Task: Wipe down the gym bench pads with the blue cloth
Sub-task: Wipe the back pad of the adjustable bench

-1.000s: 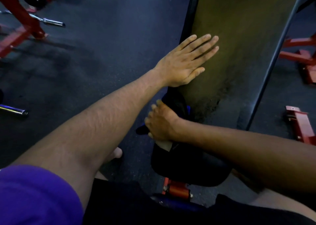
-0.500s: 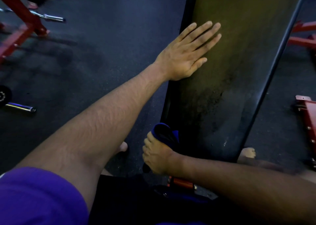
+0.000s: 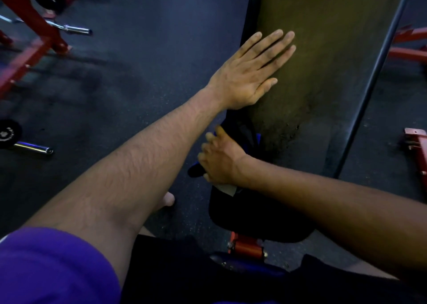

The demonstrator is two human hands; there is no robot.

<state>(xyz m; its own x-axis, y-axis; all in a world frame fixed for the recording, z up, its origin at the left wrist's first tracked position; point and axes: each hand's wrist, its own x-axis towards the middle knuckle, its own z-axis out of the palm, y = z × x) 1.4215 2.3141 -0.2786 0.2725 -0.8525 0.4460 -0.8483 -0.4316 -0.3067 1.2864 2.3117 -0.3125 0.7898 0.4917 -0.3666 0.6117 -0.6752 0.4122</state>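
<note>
1. My left hand (image 3: 250, 72) lies flat on the long back pad (image 3: 323, 72), fingers straight and together, palm pressing near the pad's left edge; it grips nothing.
2. My right hand (image 3: 220, 159) is lower, at the pad's near left edge, fingers curled round the blue cloth (image 3: 196, 169); the hand is blurred, so I cannot tell how firm the hold is; blue shows below the fingers and again at the wrist side, beside the pad.
3. The back pad runs away from me, its long axis going up the view and slightly right; the dark seat pad (image 3: 254, 220) sits nearest me, just below the right hand.
4. The relation that matters: the cloth is at the near end of the back pad, on its left side, so nearly the whole pad lies ahead and to the right of it; the left hand rests further up, in that path.
5. I judge the next stroke should travel along the long axis away from me; the right hand is the one to make it.
</note>
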